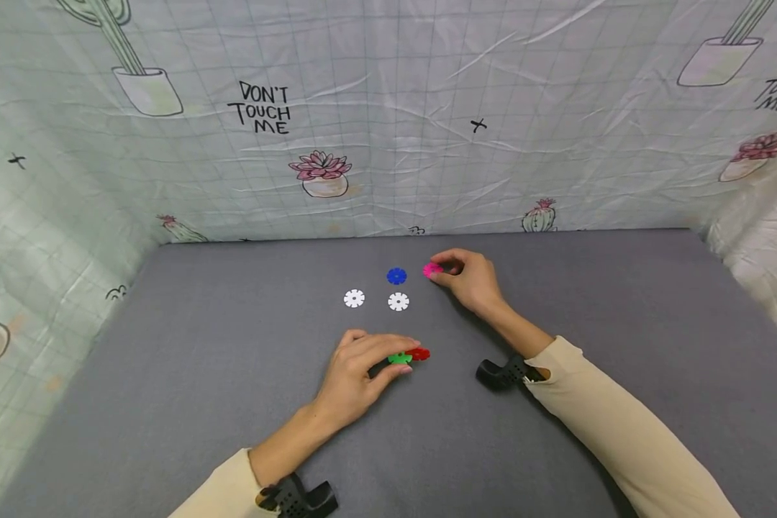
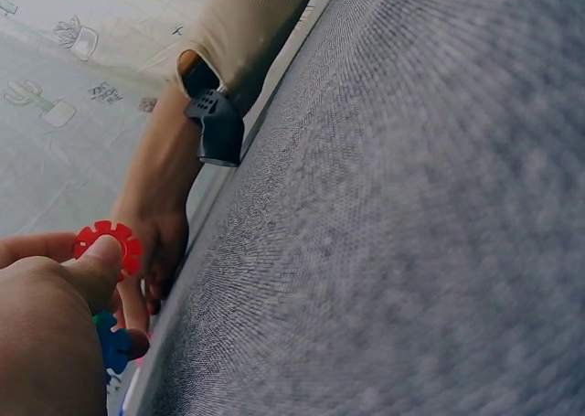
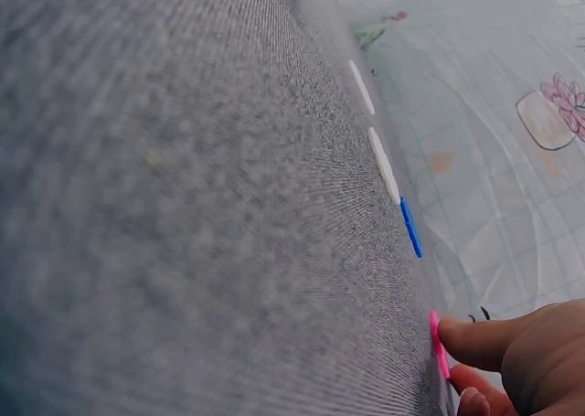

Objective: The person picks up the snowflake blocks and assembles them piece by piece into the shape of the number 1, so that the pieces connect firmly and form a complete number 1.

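Note:
My left hand (image 1: 356, 370) pinches a green notched plastic disc (image 1: 400, 357) and a red notched disc (image 1: 419, 354) above the near middle of the table. In the left wrist view the thumb lies over the red disc (image 2: 128, 251); a blue notched piece (image 2: 113, 347) shows below it, partly behind the hand, and I cannot tell how these pieces join. Farther back, my right hand (image 1: 473, 282) pinches a pink notched disc (image 1: 431, 270) between thumb and fingers at the table surface. Left of it lies a blue notched disc (image 1: 396, 276).
Two white notched discs, a left one (image 1: 354, 298) and a right one (image 1: 398, 301), lie flat near the blue disc. The grey table (image 1: 233, 374) ends at a printed cloth (image 1: 388, 108) hanging behind. A black wrist camera (image 1: 501, 374) sits at the right cuff.

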The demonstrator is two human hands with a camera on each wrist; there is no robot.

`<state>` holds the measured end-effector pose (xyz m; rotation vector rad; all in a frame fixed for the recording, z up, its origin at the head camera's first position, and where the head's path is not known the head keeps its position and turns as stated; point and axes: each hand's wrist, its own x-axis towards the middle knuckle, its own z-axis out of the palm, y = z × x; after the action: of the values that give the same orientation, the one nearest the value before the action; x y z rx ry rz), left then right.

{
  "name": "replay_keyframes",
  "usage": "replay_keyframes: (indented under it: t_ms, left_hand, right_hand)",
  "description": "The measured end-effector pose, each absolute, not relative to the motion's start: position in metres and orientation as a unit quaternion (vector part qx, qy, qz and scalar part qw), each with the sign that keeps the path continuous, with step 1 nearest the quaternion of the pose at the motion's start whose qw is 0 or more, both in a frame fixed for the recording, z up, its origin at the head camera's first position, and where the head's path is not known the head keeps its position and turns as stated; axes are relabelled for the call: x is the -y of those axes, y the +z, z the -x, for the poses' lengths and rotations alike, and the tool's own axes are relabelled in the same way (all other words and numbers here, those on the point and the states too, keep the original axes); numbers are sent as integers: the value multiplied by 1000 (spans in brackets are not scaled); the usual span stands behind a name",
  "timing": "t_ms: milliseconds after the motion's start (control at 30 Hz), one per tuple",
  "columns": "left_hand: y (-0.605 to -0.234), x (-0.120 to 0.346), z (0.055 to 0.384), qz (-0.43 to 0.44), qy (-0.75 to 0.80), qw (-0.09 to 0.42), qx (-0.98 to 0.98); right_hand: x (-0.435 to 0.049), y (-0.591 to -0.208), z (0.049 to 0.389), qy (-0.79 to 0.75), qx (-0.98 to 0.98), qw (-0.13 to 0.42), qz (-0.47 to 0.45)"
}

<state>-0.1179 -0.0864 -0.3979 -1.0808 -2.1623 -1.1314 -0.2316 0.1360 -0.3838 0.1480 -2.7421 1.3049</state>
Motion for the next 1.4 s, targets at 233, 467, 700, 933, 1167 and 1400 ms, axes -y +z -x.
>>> replay_keyframes:
  t_ms: [233,467,700,933,1167,1400]
  left_hand:
    - [-399,87,117,391,-414,233,788]
    - [-399,87,118,392,-415,233,787]
    - [-398,86,119,392,-419,229,786]
    - [-398,84,119,393,-421,226,786]
    - [-398,84,119,392,-420,227,786]
    - [-399,86,120,388,-420,228,788]
  right_hand:
    - [-134,-385,234,416,905,60,-64]
    - [-136,-382,233,397,913,53,-78]
    - [-139,-380,235,392,914,56,-85]
    - [-142,-379,233,408,907,58,-84]
    - [-144,-373,215,453,886,27,-93]
    - [-145,-365,186,494,861,-30,-117]
